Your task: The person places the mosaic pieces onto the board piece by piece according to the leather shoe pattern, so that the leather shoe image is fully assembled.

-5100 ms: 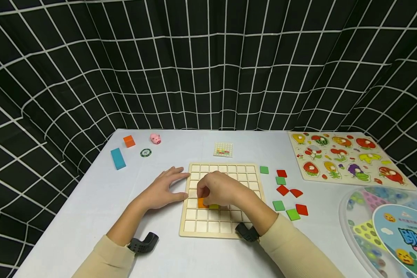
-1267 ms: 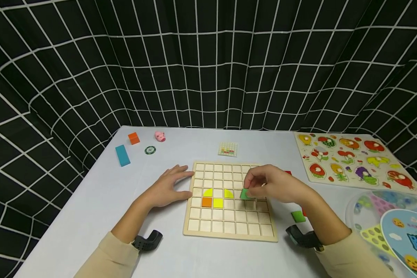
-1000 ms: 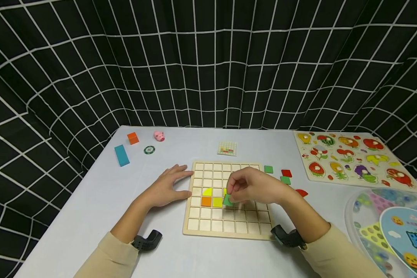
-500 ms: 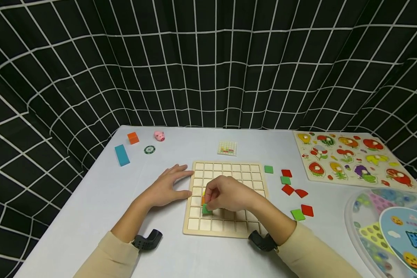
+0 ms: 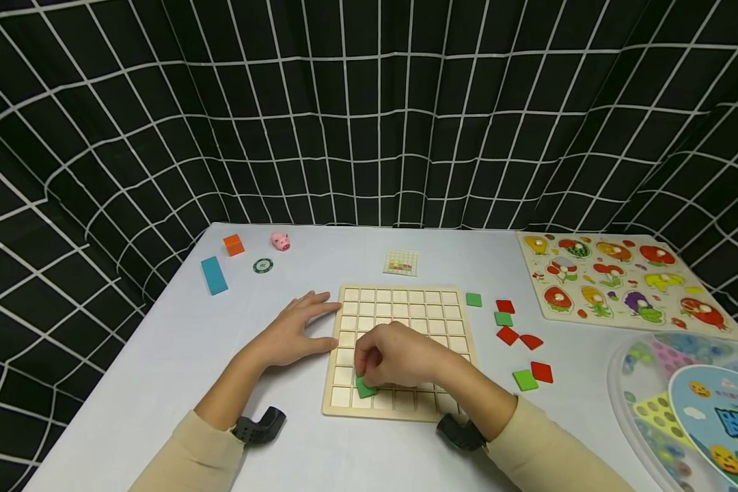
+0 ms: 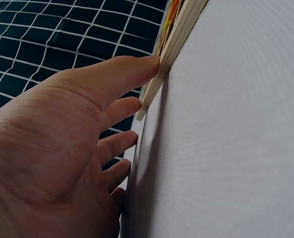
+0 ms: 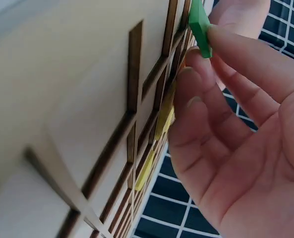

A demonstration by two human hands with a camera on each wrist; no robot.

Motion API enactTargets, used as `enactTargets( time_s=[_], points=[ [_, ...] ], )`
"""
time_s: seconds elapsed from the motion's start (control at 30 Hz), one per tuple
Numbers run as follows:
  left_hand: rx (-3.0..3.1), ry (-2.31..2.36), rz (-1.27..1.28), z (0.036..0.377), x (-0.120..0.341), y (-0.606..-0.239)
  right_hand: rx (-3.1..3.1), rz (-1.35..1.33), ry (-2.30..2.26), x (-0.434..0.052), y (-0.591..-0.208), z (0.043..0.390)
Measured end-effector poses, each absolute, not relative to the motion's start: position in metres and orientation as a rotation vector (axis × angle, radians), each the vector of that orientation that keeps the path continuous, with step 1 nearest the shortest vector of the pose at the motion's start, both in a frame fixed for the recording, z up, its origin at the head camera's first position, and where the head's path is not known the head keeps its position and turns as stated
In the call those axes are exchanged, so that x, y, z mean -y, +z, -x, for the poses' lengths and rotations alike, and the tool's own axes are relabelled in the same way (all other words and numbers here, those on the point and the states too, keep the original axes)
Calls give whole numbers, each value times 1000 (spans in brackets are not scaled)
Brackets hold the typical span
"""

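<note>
My right hand point(image 5: 400, 355) pinches a green square tile point(image 5: 365, 389) over the near-left cells of the wooden grid board point(image 5: 400, 415). The tile point(image 7: 200, 29) is tilted, not flat, in the right wrist view. On the board's left edge rest the thumb and index finger of my left hand point(image 5: 290, 331), its fingers spread; the left wrist view shows the thumb point(image 6: 142, 67) against the rim. Yellow pieces point(image 7: 165, 111) sit in cells beyond the right hand, hidden from the head view. A bit of orange tile point(image 6: 174, 9) shows past the rim in the left wrist view.
Right of the board lie loose green tiles point(image 5: 474, 300), red tiles point(image 5: 542, 372) and a red quarter-circle point(image 5: 531, 342). A pattern card point(image 5: 400, 262) lies behind. Fruit puzzle point(image 5: 627, 280) and round game box point(image 5: 618, 396) stand right; blue block point(image 5: 214, 275), orange cube point(image 5: 234, 244), chip point(image 5: 262, 265), pig point(image 5: 280, 240) left.
My right hand let go of an orange square, then brought a green tile from the right across the board to its near-left part. The left hand keeps its place.
</note>
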State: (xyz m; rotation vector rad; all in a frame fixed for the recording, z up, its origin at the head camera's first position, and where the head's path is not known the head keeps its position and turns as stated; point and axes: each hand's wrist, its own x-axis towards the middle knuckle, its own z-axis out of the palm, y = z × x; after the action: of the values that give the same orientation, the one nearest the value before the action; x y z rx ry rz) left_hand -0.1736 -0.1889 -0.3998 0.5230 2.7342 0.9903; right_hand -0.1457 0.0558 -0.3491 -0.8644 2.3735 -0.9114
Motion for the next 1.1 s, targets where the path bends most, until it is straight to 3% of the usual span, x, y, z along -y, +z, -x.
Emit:
enactTargets(
  time_s=[0.4, 1.1],
  points=[
    [-2737, 996, -531, 174, 191, -403, -2460, 790, -930, -52, -349, 147],
    [-2749, 976, -506, 172, 188, -401, -2579, 1003, -655, -55, -348, 141]
  ],
)
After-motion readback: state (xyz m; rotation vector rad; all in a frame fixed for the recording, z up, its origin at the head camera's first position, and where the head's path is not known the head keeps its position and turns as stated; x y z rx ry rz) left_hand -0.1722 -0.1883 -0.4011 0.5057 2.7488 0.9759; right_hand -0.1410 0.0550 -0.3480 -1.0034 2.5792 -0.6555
